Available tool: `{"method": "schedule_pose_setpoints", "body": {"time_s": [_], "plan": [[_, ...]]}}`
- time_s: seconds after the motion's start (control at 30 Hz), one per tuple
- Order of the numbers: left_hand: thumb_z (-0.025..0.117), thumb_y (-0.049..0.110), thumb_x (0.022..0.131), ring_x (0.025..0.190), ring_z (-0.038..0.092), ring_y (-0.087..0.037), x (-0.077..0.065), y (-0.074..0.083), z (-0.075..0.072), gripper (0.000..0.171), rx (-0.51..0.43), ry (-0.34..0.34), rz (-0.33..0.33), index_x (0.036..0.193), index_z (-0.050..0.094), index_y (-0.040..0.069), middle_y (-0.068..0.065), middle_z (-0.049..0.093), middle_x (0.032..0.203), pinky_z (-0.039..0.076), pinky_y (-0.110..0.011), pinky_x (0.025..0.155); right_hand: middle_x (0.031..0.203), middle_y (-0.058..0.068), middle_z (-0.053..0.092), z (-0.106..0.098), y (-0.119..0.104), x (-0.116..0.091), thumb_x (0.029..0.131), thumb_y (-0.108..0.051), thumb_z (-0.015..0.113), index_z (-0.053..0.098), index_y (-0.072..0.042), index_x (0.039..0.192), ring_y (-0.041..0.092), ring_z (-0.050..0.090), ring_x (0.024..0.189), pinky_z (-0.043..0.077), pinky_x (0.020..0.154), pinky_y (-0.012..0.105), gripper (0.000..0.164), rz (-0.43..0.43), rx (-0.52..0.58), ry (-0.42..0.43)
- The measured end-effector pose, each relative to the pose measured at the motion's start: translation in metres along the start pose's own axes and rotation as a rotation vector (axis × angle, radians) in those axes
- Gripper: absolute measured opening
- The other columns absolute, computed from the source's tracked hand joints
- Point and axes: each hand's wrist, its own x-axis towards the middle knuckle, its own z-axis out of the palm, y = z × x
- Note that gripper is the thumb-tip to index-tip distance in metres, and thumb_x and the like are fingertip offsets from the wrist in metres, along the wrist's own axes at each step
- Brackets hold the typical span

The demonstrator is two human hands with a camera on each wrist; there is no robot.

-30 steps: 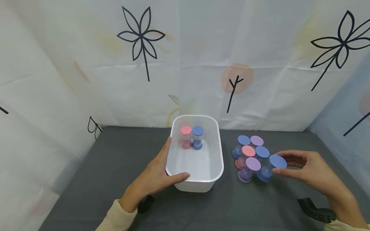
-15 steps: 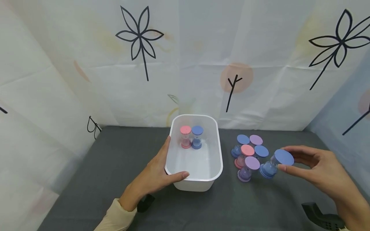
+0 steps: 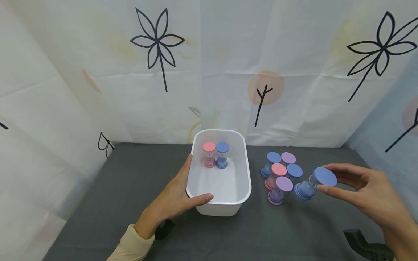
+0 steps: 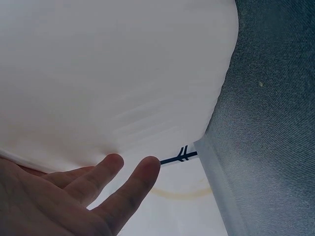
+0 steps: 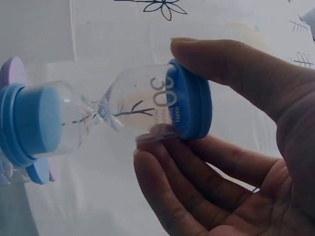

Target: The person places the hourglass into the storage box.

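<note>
In my right hand (image 3: 365,190) is a blue-capped sand timer (image 3: 310,185), pinched at its top cap between thumb and fingers. It leans, with its base toward the cluster of timers; the right wrist view shows "30" printed on the clear glass (image 5: 142,96) and blue sand at the base end. My left hand (image 3: 177,194) rests spread around the near left corner of a white plastic bin (image 3: 246,181), thumb along the near rim and fairly straight fingers along the outer wall. Inside the bin stand a pink sand timer (image 3: 209,154) and a blue sand timer (image 3: 222,155).
Several more timers stand close together right of the bin, among them a purple sand timer (image 3: 284,184), a pink sand timer (image 3: 279,170) and a blue sand timer (image 3: 273,157). A dark grey cloth (image 3: 147,163) covers the table; a patterned white curtain (image 3: 222,101) hangs behind.
My right hand has drawn the blue sand timer away from the cluster, to the right and slightly up. My left hand and the bin have kept their place.
</note>
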Motion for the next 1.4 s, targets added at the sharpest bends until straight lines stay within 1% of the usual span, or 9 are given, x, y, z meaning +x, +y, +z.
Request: {"method": "schedule_pose_setpoints", "body": {"time_s": [0.23, 0.37, 0.43, 0.53, 0.63, 0.8, 1.07, 1.23, 1.4], "plan": [[0.083, 0.058, 0.078, 0.124, 0.052, -0.028, 0.0, -0.001, 0.0, 0.124, -0.016, 0.003, 0.004, 0.165, 0.0, 0.026, 0.005, 0.02, 0.166, 0.048, -0.051, 0.099, 0.108, -0.009, 0.07, 0.005, -0.008, -0.002, 0.079, -0.004, 0.088, 0.069, -0.002, 0.121, 0.002, 0.067, 0.09, 0.051, 0.071, 0.014, 0.047, -0.08, 0.05, 0.071], [0.083, 0.057, 0.078, 0.124, 0.053, -0.029, 0.0, 0.0, 0.0, 0.123, -0.031, 0.005, 0.015, 0.165, 0.001, 0.026, 0.011, 0.021, 0.164, 0.048, -0.053, 0.098, 0.11, -0.007, 0.071, 0.01, -0.012, -0.003, 0.078, 0.002, 0.086, 0.068, -0.002, 0.123, 0.003, 0.069, 0.09, 0.051, 0.074, 0.013, 0.048, -0.086, 0.102, 0.113], [0.083, 0.057, 0.078, 0.123, 0.053, -0.029, 0.001, 0.0, 0.0, 0.123, -0.031, 0.007, 0.019, 0.165, 0.001, 0.026, 0.012, 0.021, 0.163, 0.048, -0.052, 0.098, 0.111, -0.004, 0.071, 0.012, -0.014, -0.004, 0.078, 0.007, 0.084, 0.067, 0.001, 0.125, 0.005, 0.07, 0.091, 0.052, 0.075, 0.013, 0.05, -0.087, 0.187, 0.128], [0.083, 0.057, 0.078, 0.123, 0.053, -0.028, 0.001, 0.0, 0.0, 0.123, -0.029, 0.008, 0.025, 0.165, 0.001, 0.026, 0.012, 0.021, 0.163, 0.048, -0.051, 0.097, 0.114, 0.004, 0.07, 0.015, -0.016, -0.004, 0.077, 0.015, 0.081, 0.064, 0.007, 0.126, 0.008, 0.07, 0.093, 0.052, 0.076, 0.014, 0.052, -0.1, 0.389, 0.14], [0.082, 0.056, 0.079, 0.121, 0.053, -0.027, 0.002, -0.001, 0.0, 0.123, -0.024, 0.005, 0.029, 0.164, 0.0, 0.026, 0.007, 0.022, 0.164, 0.049, -0.051, 0.096, 0.114, 0.011, 0.07, 0.017, -0.022, -0.004, 0.077, 0.02, 0.078, 0.062, 0.012, 0.125, 0.013, 0.071, 0.09, 0.054, 0.076, 0.017, 0.052, -0.119, 0.574, 0.124], [0.082, 0.056, 0.079, 0.124, 0.052, -0.029, 0.001, -0.001, 0.0, 0.123, -0.019, 0.004, 0.024, 0.164, 0.0, 0.024, 0.0, 0.02, 0.166, 0.047, -0.053, 0.099, 0.113, 0.011, 0.069, 0.026, -0.034, 0.0, 0.076, 0.025, 0.074, 0.062, 0.013, 0.125, 0.017, 0.068, 0.084, 0.055, 0.074, 0.018, 0.052, -0.161, 0.656, 0.112], [0.084, 0.057, 0.078, 0.123, 0.053, -0.03, 0.002, -0.001, 0.001, 0.124, -0.037, 0.005, 0.016, 0.164, 0.001, 0.026, 0.007, 0.022, 0.164, 0.047, -0.054, 0.098, 0.107, 0.016, 0.07, 0.047, -0.063, 0.016, 0.074, 0.033, 0.068, 0.062, 0.019, 0.12, 0.02, 0.068, 0.082, 0.057, 0.074, 0.024, 0.049, -0.295, 0.815, 0.034], [0.083, 0.058, 0.078, 0.125, 0.052, -0.029, 0.002, -0.001, 0.001, 0.124, -0.013, 0.017, 0.02, 0.164, 0.001, 0.025, 0.003, 0.021, 0.166, 0.047, -0.053, 0.099, 0.105, 0.014, 0.072, 0.063, -0.081, 0.031, 0.074, 0.03, 0.069, 0.064, 0.017, 0.119, 0.019, 0.069, 0.084, 0.057, 0.074, 0.024, 0.047, -0.376, 0.832, -0.047], [0.083, 0.059, 0.078, 0.125, 0.053, -0.027, 0.001, 0.0, 0.001, 0.124, -0.007, 0.014, 0.01, 0.164, 0.001, 0.025, 0.001, 0.022, 0.166, 0.047, -0.049, 0.098, 0.108, 0.011, 0.071, 0.079, -0.099, 0.045, 0.077, 0.02, 0.075, 0.068, 0.009, 0.12, 0.019, 0.069, 0.091, 0.056, 0.081, 0.023, 0.045, -0.349, 0.725, -0.074]]}}
